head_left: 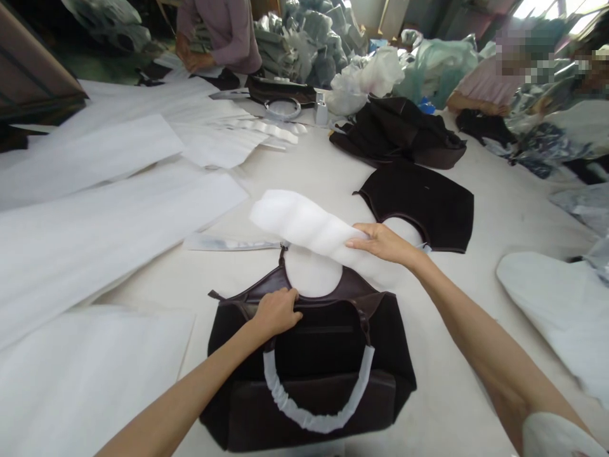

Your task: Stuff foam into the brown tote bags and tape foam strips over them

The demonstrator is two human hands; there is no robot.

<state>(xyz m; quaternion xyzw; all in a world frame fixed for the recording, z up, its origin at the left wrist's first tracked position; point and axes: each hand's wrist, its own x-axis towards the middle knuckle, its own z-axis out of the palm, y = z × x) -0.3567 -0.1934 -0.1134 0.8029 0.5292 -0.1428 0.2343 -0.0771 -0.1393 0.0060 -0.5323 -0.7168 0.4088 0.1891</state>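
A dark brown and black handbag (333,349) lies on the table in front of me, its near handle (328,422) wrapped in white material and hanging towards me. My left hand (277,311) is closed on the bag's top edge, left of the curved cut-out. In my right hand (380,242) is one end of a folded strip of white foam sheet (304,219), pinched between thumb and fingers. The foam is held above the far side of the bag, partly over a flat white strip (228,242). The bag's inside is mostly hidden.
Large white foam sheets (95,235) are layered at the left. Beyond my right hand lie a flat black bag (428,203) and a heap of dark bags (404,130). White sheeting (552,311) lies at the right. Co-workers (223,32) stand across the table near plastic-wrapped piles (323,38).
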